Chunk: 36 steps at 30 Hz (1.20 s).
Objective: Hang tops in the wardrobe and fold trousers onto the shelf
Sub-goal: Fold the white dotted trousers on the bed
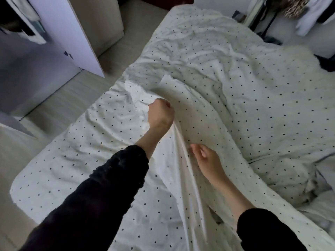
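Note:
A white garment with small black dots [181,109] lies stretched along the bed, hard to tell apart from the dotted bedding under it. My left hand [160,113] grips a bunched edge of this garment in a closed fist and pulls it up into a taut ridge. My right hand [206,160] hovers just right of that ridge, fingers loosely spread, holding nothing. The white wardrobe [59,33] stands open at the upper left, with dark and pale clothes hanging inside.
The bed [253,87] with white dotted bedding fills most of the view. Pale floor [72,98] runs between bed and wardrobe. A clothes rack with hanging garments [293,11] stands at the upper right. A dark item [326,64] lies at the bed's right edge.

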Motion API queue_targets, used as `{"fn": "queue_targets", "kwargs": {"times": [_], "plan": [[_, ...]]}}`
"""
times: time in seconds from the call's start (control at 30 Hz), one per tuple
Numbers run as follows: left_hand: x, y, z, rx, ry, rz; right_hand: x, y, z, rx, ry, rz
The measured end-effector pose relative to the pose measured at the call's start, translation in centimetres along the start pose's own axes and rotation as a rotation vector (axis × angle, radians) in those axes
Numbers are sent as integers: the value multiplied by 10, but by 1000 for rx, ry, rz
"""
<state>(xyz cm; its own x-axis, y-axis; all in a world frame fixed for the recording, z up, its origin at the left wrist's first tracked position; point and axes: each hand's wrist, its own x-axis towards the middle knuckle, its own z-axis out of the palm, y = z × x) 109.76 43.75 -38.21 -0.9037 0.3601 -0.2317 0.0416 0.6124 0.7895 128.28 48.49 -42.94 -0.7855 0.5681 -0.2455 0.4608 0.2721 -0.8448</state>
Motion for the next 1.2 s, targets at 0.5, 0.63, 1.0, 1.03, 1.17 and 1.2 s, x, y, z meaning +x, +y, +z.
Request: {"fn": "queue_targets", "kwargs": {"times": [0.5, 0.63, 1.0, 1.03, 1.17, 1.2], "plan": [[-24, -20, 127, 527, -314, 567, 7, 101, -38, -175, 115, 230], [-79, -67, 136, 715, -185, 783, -20, 129, -16, -201, 176, 295], [-222, -135, 161, 716, -674, 321, -151, 193, 16, -200, 1, 489], [-237, -145, 159, 699, -747, 258, -167, 197, 18, -188, -9, 520], [-282, -180, 161, 619, -933, 54, -225, 215, 23, -181, -59, 603], [-291, -187, 163, 585, -937, 11, -241, 218, 26, -187, -81, 609]]}}
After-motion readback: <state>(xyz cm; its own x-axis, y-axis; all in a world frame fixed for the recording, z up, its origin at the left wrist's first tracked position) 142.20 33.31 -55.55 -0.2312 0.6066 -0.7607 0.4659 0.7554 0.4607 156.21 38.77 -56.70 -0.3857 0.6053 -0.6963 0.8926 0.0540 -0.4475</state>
